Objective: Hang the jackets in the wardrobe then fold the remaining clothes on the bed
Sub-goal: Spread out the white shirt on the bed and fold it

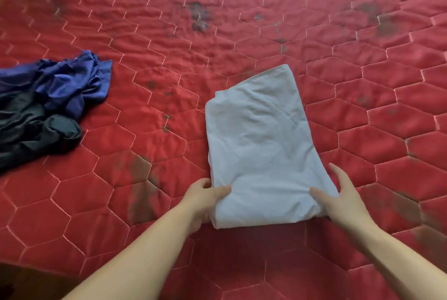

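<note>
Three pieces of clothing lie on one red quilted bedcover (242, 34): one folded pale grey garment (258, 140), one crumpled blue garment (72, 82) and one crumpled black garment (31, 128). Two bare hands are in view, one left hand (203, 200) and one right hand (343, 198).

Open red quilt (242, 34) from nine o'clock round to three, flat and bare of anything standing. At nine o'clock, well apart from centre, a crumpled blue garment (70, 82) lying against a bunched black garment (36, 125): low, soft obstacles. At centre, a folded pale grey garment (258, 142), flanked at six o'clock by the left hand (205, 199) and right hand (343, 200), each gripping a near corner. Wide passage between the folded piece and the pile. Free quilt at four o'clock.
</note>
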`<state>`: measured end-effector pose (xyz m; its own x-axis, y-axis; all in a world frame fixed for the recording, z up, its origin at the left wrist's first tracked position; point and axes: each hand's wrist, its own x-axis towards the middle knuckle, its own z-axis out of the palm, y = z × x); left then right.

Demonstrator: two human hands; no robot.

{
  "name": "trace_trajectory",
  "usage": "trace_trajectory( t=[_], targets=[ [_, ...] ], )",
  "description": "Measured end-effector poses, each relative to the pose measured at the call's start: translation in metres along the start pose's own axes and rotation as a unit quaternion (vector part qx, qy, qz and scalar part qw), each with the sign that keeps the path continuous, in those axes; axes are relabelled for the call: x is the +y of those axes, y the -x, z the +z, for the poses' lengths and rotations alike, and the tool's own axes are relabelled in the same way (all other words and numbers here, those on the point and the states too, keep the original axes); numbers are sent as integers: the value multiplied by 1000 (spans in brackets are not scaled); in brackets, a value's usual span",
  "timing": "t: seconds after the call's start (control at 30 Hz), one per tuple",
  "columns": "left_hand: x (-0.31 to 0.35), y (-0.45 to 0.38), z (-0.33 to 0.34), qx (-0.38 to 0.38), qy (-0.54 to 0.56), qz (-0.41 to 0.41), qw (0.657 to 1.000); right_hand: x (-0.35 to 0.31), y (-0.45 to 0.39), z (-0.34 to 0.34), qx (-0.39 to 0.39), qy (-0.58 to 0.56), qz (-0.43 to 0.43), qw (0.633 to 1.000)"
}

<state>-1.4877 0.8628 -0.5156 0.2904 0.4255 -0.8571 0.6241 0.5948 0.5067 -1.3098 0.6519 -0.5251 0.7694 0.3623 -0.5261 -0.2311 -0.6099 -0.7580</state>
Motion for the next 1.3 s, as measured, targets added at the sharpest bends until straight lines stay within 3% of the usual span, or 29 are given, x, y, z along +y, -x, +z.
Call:
trace_trajectory(
  t=[0.13, 0.23, 0.37, 0.43, 0.53, 0.63, 0.77, 0.83, 0.9, 1.0, 1.07, 1.17, 1.3],
  targets=[
    [-12, 22, -8, -11, 5, 18, 1000, 1, 25, -17, -55, -24, -62, 996],
    [-12, 35, -17, -49, 23, 19, 998, -13, 38, -27, -126, -115, -16, 985],
    [-4, 60, -35, -153, 21, -14, 988, -30, 45, -45, -244, -116, 51, 961],
    [1, 70, -42, -159, 22, -27, 987, -38, 45, -51, -311, -112, 101, 938],
    [13, 73, -46, -149, 69, -8, 986, -54, 40, -53, -347, -280, 192, 874],
    [34, 73, -42, -197, 76, 19, 977, -74, 30, -49, -349, -385, 197, 831],
    [45, 54, -48, -265, 72, 66, 959, -90, 1, -33, -312, -255, 108, 909],
    [48, 43, -49, -278, -26, 137, 951, -95, -15, -25, -244, -120, 70, 960],
    [52, 29, -47, -206, -190, 224, 934, -99, -31, -19, -180, 26, 5, 983],
    [63, 4, -39, -66, -286, 281, 914, -108, -60, -13, -136, 234, -112, 956],
    [67, -14, -38, -52, -194, 271, 941, -116, -78, -6, -138, 244, -144, 949],
    [66, -42, -36, -8, -102, 186, 977, -122, -106, 9, -151, 125, -82, 977],
    [56, -75, -26, 55, -101, 94, 989, -117, -137, 31, -156, 108, -41, 981]
  ],
)
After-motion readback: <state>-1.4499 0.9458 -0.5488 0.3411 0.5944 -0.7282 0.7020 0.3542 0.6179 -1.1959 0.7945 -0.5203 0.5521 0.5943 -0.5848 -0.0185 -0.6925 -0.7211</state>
